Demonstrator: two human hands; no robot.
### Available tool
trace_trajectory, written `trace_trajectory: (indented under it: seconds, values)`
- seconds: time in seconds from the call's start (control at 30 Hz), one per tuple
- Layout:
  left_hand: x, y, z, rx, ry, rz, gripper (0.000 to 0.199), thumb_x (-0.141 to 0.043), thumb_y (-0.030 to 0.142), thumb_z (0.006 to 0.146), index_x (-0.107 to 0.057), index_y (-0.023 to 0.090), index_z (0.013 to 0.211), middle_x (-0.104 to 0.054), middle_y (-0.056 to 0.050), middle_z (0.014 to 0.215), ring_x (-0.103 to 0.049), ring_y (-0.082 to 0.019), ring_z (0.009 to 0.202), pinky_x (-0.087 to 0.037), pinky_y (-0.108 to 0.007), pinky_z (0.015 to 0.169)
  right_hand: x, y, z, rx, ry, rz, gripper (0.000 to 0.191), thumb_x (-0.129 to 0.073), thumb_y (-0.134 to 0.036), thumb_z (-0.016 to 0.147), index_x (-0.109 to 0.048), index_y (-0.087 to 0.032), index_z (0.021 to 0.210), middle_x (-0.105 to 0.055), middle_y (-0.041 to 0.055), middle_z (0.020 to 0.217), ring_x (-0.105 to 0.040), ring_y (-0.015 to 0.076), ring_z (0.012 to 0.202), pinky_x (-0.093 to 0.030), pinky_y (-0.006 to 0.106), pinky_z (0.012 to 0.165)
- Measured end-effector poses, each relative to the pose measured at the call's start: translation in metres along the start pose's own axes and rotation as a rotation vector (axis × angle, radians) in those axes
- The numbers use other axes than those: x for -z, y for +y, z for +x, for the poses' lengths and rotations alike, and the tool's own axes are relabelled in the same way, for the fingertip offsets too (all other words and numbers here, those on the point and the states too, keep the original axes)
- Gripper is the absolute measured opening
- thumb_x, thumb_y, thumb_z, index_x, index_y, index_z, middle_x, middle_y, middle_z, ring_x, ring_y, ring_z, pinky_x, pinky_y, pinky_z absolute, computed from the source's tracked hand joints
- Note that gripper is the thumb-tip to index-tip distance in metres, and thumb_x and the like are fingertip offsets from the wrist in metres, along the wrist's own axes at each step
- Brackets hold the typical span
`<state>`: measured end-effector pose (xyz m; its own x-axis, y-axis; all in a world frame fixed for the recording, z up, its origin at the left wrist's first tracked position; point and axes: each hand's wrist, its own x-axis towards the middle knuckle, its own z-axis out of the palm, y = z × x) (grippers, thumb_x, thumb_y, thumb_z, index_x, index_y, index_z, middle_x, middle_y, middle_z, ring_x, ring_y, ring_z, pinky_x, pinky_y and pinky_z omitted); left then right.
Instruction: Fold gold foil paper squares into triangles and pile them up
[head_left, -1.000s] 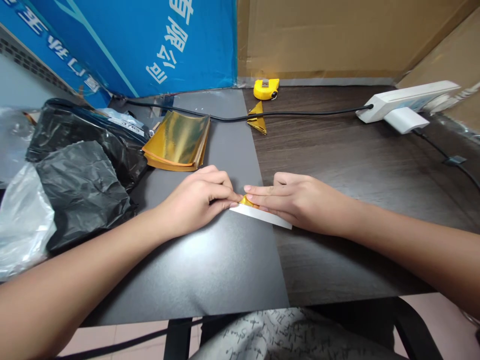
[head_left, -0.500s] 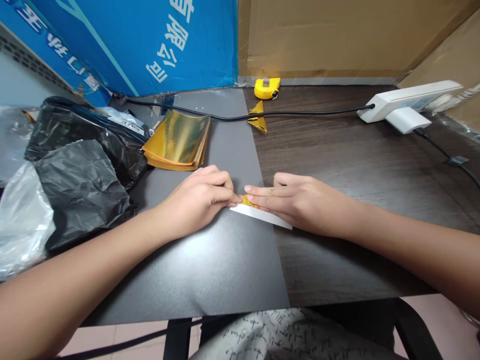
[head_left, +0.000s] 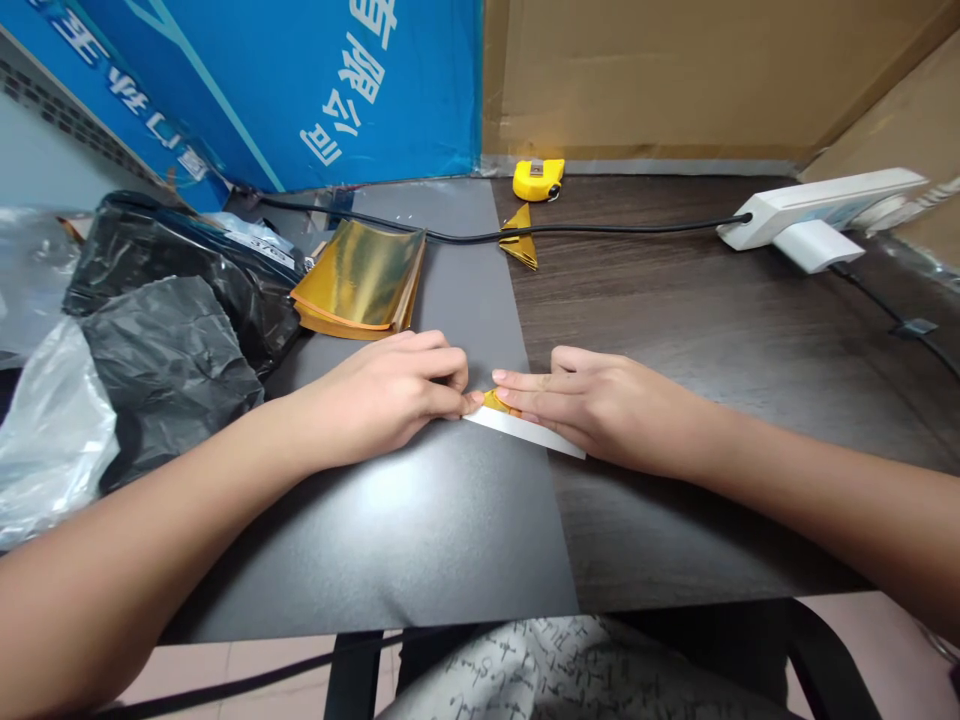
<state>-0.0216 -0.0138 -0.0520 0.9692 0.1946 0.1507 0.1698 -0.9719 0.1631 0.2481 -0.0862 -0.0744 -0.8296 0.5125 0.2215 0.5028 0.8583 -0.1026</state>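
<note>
A small piece of folded gold foil paper [head_left: 491, 401] lies on the desk between my hands, with a white strip [head_left: 517, 431] showing along its near side. My left hand [head_left: 401, 390] has its thumb and curled fingers pressed together at the left end of the paper. From the right, my right hand [head_left: 619, 405] holds the paper down with two stretched fingers, the others bent; its hand covers much of the fold. Behind my left hand sits a stack of gold foil sheets [head_left: 367, 275]. A folded gold triangle [head_left: 519, 240] lies farther back, crossed by a black cable [head_left: 615, 228].
At the back are a yellow tape measure [head_left: 538, 180], a blue box [head_left: 375, 90] and a cardboard box [head_left: 645, 80]. Crumpled black plastic [head_left: 169, 370] and clear plastic [head_left: 56, 440] lie left. A white power strip [head_left: 825, 205] with a plug is at right.
The view has shifted slightly. My left thumb has pressed down a little at the left end of the gold paper. My right hand keeps its place on it.
</note>
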Motion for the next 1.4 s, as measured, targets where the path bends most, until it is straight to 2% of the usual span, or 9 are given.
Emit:
trace_trajectory:
  seconds: [0.17,0.27,0.37,0.43,0.53,0.87,1.03,1.23,1.4]
  values:
    - [0.004,-0.002,-0.002,-0.004,-0.026,-0.129,0.034,-0.042,0.008,0.1,-0.074,0.019,0.095,-0.068,-0.005,0.091,-0.059,-0.015,0.086,-0.049,-0.025,0.079,-0.001,0.0,-0.001,-0.059,0.022,0.062,0.043,-0.045,-0.011,0.103,-0.063,-0.025,0.139,-0.059,0.0081,0.145,-0.071,0.0199,0.104,-0.058,0.037,0.08]
    - [-0.002,-0.001,-0.003,0.036,0.08,-0.154,0.034,-0.04,0.005,0.099,-0.072,0.016,0.095,-0.068,-0.005,0.093,-0.062,-0.013,0.086,-0.05,-0.023,0.078,-0.002,0.001,-0.001,-0.041,0.03,0.051,0.041,-0.044,-0.01,0.103,-0.064,-0.022,0.138,-0.059,0.0085,0.144,-0.07,0.0202,0.111,-0.057,0.037,0.08]
    - [-0.009,0.0,-0.002,0.041,0.192,-0.125,0.032,-0.044,0.008,0.1,-0.073,0.018,0.108,-0.069,-0.005,0.098,-0.063,-0.013,0.089,-0.05,-0.023,0.08,-0.004,0.0,0.0,0.011,0.04,0.041,0.04,-0.04,-0.007,0.104,-0.064,-0.016,0.135,-0.06,0.009,0.143,-0.065,0.0198,0.124,-0.056,0.037,0.08]
    - [-0.012,0.002,-0.001,0.001,0.173,-0.065,0.032,-0.047,0.01,0.099,-0.073,0.022,0.114,-0.071,-0.005,0.103,-0.061,-0.015,0.091,-0.049,-0.027,0.082,-0.005,0.0,0.001,0.004,0.065,0.063,0.038,-0.04,-0.009,0.106,-0.065,-0.016,0.133,-0.063,0.0087,0.14,-0.064,0.0191,0.127,-0.056,0.036,0.08]
    - [-0.014,0.005,-0.001,-0.014,0.112,0.011,0.032,-0.048,0.011,0.099,-0.072,0.024,0.117,-0.072,-0.005,0.111,-0.059,-0.018,0.096,-0.048,-0.031,0.083,-0.007,0.002,0.001,-0.046,0.125,0.109,0.033,-0.044,-0.018,0.108,-0.068,-0.014,0.13,-0.067,0.0102,0.135,-0.068,0.019,0.118,-0.056,0.035,0.079]
    - [-0.019,0.012,-0.002,-0.046,0.067,0.106,0.025,-0.045,0.018,0.105,-0.068,0.017,0.113,-0.067,-0.003,0.136,-0.058,-0.02,0.123,-0.044,-0.034,0.091,-0.007,0.012,-0.005,-0.086,0.297,0.041,0.026,-0.06,-0.03,0.101,-0.076,-0.011,0.107,-0.076,0.0134,0.118,-0.072,0.0209,0.096,-0.06,0.036,0.083]
    - [-0.019,0.013,-0.003,-0.05,0.05,0.138,0.025,-0.044,0.019,0.106,-0.068,0.016,0.114,-0.066,-0.002,0.139,-0.057,-0.022,0.127,-0.044,-0.035,0.093,-0.007,0.011,-0.005,-0.081,0.269,-0.009,0.028,-0.057,-0.029,0.102,-0.077,-0.01,0.109,-0.074,0.0141,0.122,-0.07,0.0213,0.091,-0.061,0.038,0.082]
    - [-0.019,0.018,0.0,-0.042,0.05,0.179,0.026,-0.042,0.017,0.106,-0.066,0.015,0.116,-0.066,-0.004,0.139,-0.056,-0.024,0.131,-0.044,-0.036,0.092,-0.006,0.007,-0.003,-0.103,0.227,-0.033,0.031,-0.054,-0.029,0.103,-0.075,-0.008,0.112,-0.072,0.0155,0.125,-0.069,0.0235,0.094,-0.061,0.04,0.085]
    - [-0.016,0.024,0.002,-0.049,0.039,0.238,0.027,-0.041,0.02,0.107,-0.067,0.014,0.108,-0.066,-0.006,0.139,-0.057,-0.025,0.131,-0.045,-0.036,0.091,-0.008,0.007,-0.003,-0.098,0.246,0.004,0.03,-0.055,-0.029,0.104,-0.073,-0.008,0.113,-0.074,0.0143,0.12,-0.07,0.0229,0.099,-0.06,0.039,0.089]
